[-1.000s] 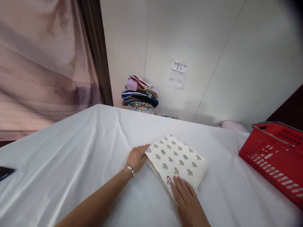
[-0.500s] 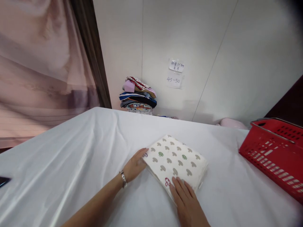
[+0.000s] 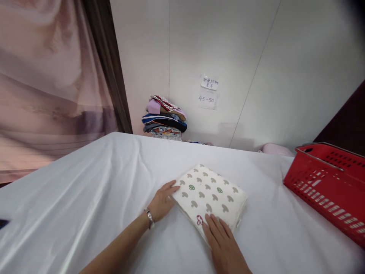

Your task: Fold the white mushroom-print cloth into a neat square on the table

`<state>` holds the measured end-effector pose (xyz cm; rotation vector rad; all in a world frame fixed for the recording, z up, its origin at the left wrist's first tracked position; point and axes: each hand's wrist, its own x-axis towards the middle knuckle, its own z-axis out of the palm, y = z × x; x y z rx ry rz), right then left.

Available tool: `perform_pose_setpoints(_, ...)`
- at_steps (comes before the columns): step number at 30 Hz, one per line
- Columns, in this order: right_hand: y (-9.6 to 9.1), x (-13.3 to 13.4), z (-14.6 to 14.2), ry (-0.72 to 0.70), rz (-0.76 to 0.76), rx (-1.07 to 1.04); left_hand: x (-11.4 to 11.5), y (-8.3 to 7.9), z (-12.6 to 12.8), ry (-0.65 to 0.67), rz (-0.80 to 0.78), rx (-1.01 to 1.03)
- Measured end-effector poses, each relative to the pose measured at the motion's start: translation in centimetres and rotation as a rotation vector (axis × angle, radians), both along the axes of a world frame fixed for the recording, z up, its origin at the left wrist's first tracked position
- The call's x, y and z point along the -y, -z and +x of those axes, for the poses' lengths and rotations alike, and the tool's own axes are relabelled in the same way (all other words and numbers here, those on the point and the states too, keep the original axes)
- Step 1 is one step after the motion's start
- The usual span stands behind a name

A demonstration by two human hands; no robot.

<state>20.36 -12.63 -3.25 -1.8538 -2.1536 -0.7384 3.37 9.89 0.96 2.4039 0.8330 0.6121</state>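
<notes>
- Thing in work: folded cloth (image 3: 209, 192), off-white with grey, green and red mushroom print. Lies flat on the white-covered table (image 3: 94, 213), turned so that one corner points toward the wall.
- Left hand (image 3: 162, 202): at the cloth's left corner, fingertips over the top face. Thumb is near the edge; cannot tell whether it pinches the layers or only rests there.
- Right hand (image 3: 224, 243): palm down on the near part of the cloth, fingers straight and close together, nothing gripped. Covers some of the print.
- Weight: looks light; one hand should lift it.
- Stiffness: soft, probably limp once opened. Folded layers give it some body, but the middle would likely sag if held by one corner.
- Slip: the fabric looks matte, so fingers should hold well. Layers may slide over each other, and the table cover is loose and creased, so it could drag along.
- Fragility: nothing to break; the worst case is likely a skewed or opened fold.
- Hold points: best taken at two opposite edges, thumbs on top, fingers under all layers. Near-left edge shows layers stacked, so a shallow pinch there may catch only the top one.
- Small pale tab (image 3: 238, 223) sticks out at the right edge, maybe a label; poor grip point.
- Red basket (image 3: 327, 194) stands to the right, well apart from the cloth.
</notes>
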Motion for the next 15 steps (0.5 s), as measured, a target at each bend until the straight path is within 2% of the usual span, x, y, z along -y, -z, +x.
perform_pose_setpoints(2, -0.1, 0.1, -0.1, -0.002, -0.026, -0.042, 1.6, -0.5, 0.3, 0.075, 0.177, -0.052)
perform_pose_setpoints(5, -1.2, 0.6, -0.3, -0.019, -0.146, -0.14, 3.9, -0.8, 0.9, 0.28, 0.383, -0.15)
perform_pose_setpoints(7, -2.6, 1.0, 0.0, -0.064, -0.254, -0.24, 4.7, -0.6, 1.3, 0.371, 0.447, -0.189)
perform_pose_setpoints(10, -5.2, 0.5, 1.9, -0.062, -0.295, -0.435, 4.9, -0.1, 1.6, 0.376, 0.476, -0.22)
perform_pose_setpoints(13, -7.2, -1.9, 6.3, 0.117, -0.195, -0.526, 4.8, 0.7, 1.9, 0.357, 0.487, -0.231)
perform_pose_setpoints(15, -7.6, -4.0, 9.7, 0.296, -0.158, -0.525, 4.9, 1.0, 2.0, 0.343, 0.497, -0.228)
